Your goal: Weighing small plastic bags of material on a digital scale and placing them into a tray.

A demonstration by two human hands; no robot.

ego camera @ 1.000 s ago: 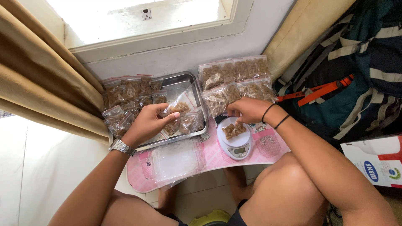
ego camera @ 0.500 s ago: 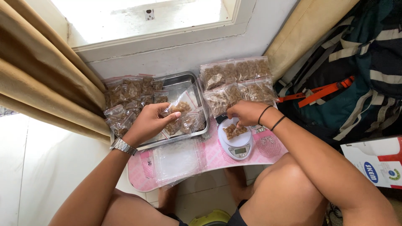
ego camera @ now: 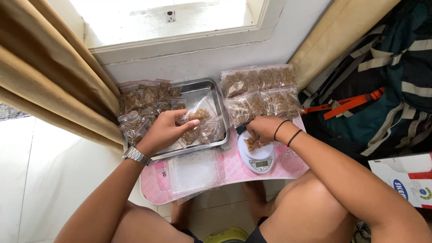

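Right hand (ego camera: 265, 128) lowered onto scale (ego camera: 258, 155) (bag (ego camera: 196, 115) tilted)

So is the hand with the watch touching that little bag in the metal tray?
Touching. The head view shows the left hand with fingers closed on the small clear bag of brown pieces over the metal tray.

My right hand (ego camera: 265, 127) hides part of the scale (ego camera: 257, 155) pan; scale display too small to read; box (ego camera: 407, 180) cut off at right edge.
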